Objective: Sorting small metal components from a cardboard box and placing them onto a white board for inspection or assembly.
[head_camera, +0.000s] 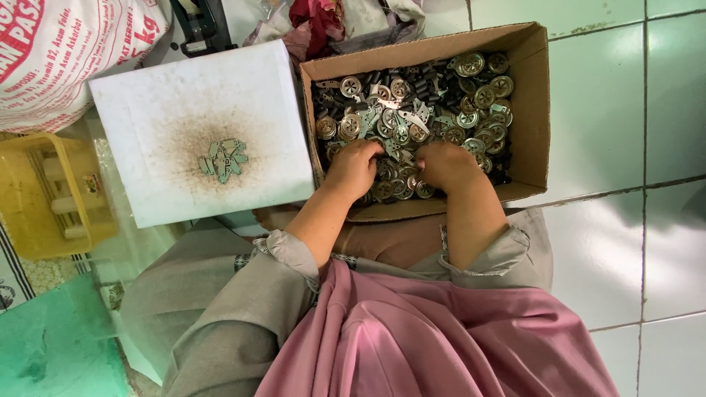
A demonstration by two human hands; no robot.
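Note:
A cardboard box [531, 88] on the tiled floor holds several round metal discs [485, 95], flat metal blades and small dark tubes. Both my hands reach into its near side. My left hand [353, 167] rests with fingers curled down among the parts near the box's left wall. My right hand [445, 163] lies beside it, fingers buried in the discs. What each hand grips is hidden by the hand itself. To the left, a white block [147, 103] with a rusty stain carries a small pile of flat metal pieces [223, 159].
A yellow plastic crate [44, 195] stands at the left, with a printed white sack [66, 51] behind it. Crumpled cloth [331, 18] lies behind the box. Pale green floor tiles [625, 220] spread to the right. My lap in grey and pink fabric fills the foreground.

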